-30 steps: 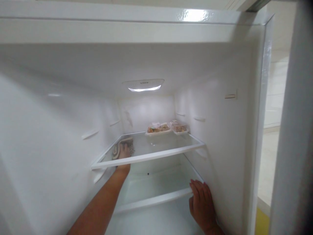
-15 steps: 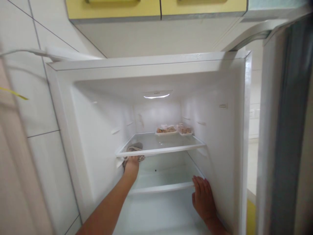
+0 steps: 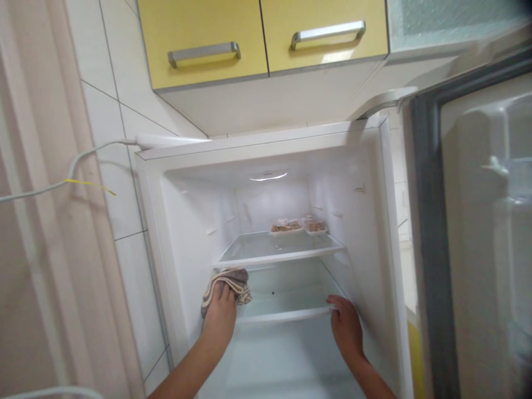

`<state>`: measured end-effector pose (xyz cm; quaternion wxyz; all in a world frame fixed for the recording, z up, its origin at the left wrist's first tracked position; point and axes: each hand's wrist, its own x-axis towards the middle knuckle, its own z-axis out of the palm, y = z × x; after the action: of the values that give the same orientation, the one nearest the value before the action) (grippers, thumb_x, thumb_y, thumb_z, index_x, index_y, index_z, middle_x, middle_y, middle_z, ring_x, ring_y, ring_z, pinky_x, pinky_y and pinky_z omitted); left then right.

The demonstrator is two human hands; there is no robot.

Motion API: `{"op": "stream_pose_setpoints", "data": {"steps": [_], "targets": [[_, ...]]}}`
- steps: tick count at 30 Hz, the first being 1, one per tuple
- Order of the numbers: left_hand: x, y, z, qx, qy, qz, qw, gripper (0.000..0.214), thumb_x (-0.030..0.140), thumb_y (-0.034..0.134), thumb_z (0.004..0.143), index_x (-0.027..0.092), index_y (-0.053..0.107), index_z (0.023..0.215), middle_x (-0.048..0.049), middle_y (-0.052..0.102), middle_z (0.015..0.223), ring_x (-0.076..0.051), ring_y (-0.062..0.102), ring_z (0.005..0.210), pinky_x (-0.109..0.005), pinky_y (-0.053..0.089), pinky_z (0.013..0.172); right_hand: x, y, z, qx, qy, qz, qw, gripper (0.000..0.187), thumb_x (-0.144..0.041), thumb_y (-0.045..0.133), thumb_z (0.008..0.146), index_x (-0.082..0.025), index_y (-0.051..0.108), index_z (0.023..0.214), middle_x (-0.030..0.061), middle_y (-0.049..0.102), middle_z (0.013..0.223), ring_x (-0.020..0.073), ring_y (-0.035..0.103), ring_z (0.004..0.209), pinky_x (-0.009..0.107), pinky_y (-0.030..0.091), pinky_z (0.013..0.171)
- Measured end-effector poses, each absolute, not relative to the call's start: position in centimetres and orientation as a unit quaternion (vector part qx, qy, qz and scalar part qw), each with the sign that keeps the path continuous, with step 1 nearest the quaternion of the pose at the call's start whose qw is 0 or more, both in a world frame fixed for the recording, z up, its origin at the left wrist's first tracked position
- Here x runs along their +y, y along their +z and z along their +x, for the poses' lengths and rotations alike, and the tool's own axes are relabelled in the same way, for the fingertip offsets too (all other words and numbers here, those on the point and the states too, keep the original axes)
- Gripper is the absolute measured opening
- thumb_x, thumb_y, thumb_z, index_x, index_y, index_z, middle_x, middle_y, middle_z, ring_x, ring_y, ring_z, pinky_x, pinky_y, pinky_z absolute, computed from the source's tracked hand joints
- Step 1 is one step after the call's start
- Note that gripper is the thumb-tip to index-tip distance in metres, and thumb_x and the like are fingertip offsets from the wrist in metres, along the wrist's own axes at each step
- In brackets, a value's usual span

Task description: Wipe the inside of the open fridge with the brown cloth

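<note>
An open white fridge (image 3: pixel 178 233) faces me. My left hand (image 3: pixel 219 316) is closed on a striped grey-and-white cloth (image 3: pixel 233 280), held just below the front left corner of the upper glass shelf (image 3: pixel 278 254). My right hand (image 3: pixel 344 327) rests with fingers stretched out on the right end of the lower shelf (image 3: pixel 282 315), by the right inner wall. Two clear food trays (image 3: pixel 286 226) (image 3: pixel 316 226) sit at the back of the upper shelf.
The fridge door (image 3: pixel 474 238) stands open on the right. Yellow cupboards (image 3: pixel 261 39) with metal handles hang above the fridge. A tiled wall (image 3: pixel 120 183), a white cable (image 3: pixel 78 166) and a pale curtain (image 3: pixel 37 221) lie to the left.
The view has pulled back from the fridge. My left hand drew the cloth off the upper shelf and now holds it below the shelf's front edge. My right hand stays on the lower shelf.
</note>
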<state>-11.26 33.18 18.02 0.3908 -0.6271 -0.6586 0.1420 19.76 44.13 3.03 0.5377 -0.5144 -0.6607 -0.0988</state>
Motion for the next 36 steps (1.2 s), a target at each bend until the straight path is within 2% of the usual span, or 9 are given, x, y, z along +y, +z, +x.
{"op": "stream_pose_setpoints", "data": {"steps": [3,6,8,11,16,25,30,33,36], "targets": [[31.5,18.4,-11.5,-0.648,0.129,-0.644,0.385,0.045,0.017,0.051,0.086,0.014,0.064,0.129,-0.0164,0.064,0.137,-0.032,0.049,0.135,-0.055,0.024,0.121,43.8,5.9,19.9,-0.666,-0.042,-0.599,0.442,0.034,-0.018,0.035,0.094,-0.014,0.065,0.110,0.0124,0.072,0.109,0.0223,0.066,0.105,0.036,0.050,0.094],[30.6,18.8,-11.8,-0.646,0.112,-0.649,0.386,0.043,0.019,0.051,0.085,0.015,0.068,0.124,-0.0141,0.068,0.131,-0.031,0.050,0.134,-0.053,0.024,0.123,43.7,7.9,20.2,-0.701,-0.024,-0.629,0.336,0.034,-0.021,0.035,0.096,-0.017,0.068,0.098,0.0106,0.075,0.095,0.0223,0.070,0.094,0.034,0.051,0.083],[30.5,19.0,-11.9,-0.647,0.107,-0.645,0.393,0.043,0.020,0.051,0.085,0.014,0.068,0.124,-0.0153,0.066,0.133,-0.033,0.049,0.135,-0.053,0.023,0.123,43.9,8.6,20.3,-0.710,-0.025,-0.629,0.315,0.034,-0.020,0.035,0.096,-0.017,0.069,0.090,0.0104,0.075,0.087,0.0228,0.072,0.087,0.033,0.050,0.076],[30.7,19.0,-11.9,-0.653,0.119,-0.634,0.397,0.046,0.020,0.051,0.085,0.009,0.064,0.128,-0.0200,0.061,0.140,-0.035,0.044,0.139,-0.055,0.019,0.124,44.3,8.9,20.3,-0.708,-0.027,-0.644,0.288,0.036,-0.019,0.033,0.097,-0.013,0.068,0.092,0.0145,0.075,0.085,0.0252,0.073,0.080,0.033,0.049,0.067],[31.4,19.0,-11.4,-0.661,0.159,-0.624,0.385,0.053,0.024,0.053,0.086,0.008,0.056,0.136,-0.0222,0.055,0.146,-0.040,0.040,0.142,-0.059,0.010,0.123,44.5,8.7,20.1,-0.710,-0.044,-0.649,0.268,0.038,-0.016,0.030,0.097,-0.012,0.068,0.098,0.0169,0.075,0.087,0.0276,0.074,0.083,0.034,0.050,0.066],[34.6,18.6,-12.0,-0.650,0.176,-0.615,0.411,0.055,0.026,0.046,0.089,0.007,0.050,0.140,-0.0215,0.049,0.150,-0.042,0.032,0.146,-0.064,0.008,0.121,44.2,8.1,20.2,-0.710,-0.104,-0.633,0.291,0.034,-0.012,0.033,0.097,-0.013,0.067,0.096,0.0129,0.074,0.090,0.0215,0.071,0.082,0.030,0.046,0.070],[38.1,18.4,-12.6,-0.652,0.177,-0.603,0.424,0.052,0.015,0.043,0.086,0.012,0.057,0.136,-0.0196,0.056,0.145,-0.040,0.034,0.145,-0.064,0.007,0.121,43.5,6.1,20.2,-0.700,-0.132,-0.615,0.337,0.029,-0.020,0.037,0.099,-0.018,0.063,0.088,0.0077,0.069,0.091,0.0209,0.064,0.092,0.033,0.045,0.084],[40.6,18.3,-13.0,-0.664,0.128,-0.616,0.404,0.052,0.009,0.042,0.083,0.012,0.064,0.129,-0.0231,0.059,0.141,-0.039,0.041,0.141,-0.066,0.017,0.118,43.6,3.8,20.4,-0.693,-0.171,-0.565,0.414,0.025,-0.022,0.041,0.099,-0.020,0.060,0.082,0.0058,0.064,0.086,0.0208,0.059,0.088,0.035,0.045,0.085],[43.4,17.8,-13.7,-0.676,0.079,-0.623,0.385,0.056,0.002,0.039,0.078,0.007,0.063,0.129,-0.0277,0.062,0.134,-0.038,0.050,0.133,-0.066,0.031,0.110,44.2,1.8,20.7,-0.678,-0.206,-0.501,0.497,0.016,-0.022,0.048,0.097,-0.020,0.060,0.087,0.0046,0.061,0.083,0.0201,0.056,0.084,0.036,0.046,0.082]]}}
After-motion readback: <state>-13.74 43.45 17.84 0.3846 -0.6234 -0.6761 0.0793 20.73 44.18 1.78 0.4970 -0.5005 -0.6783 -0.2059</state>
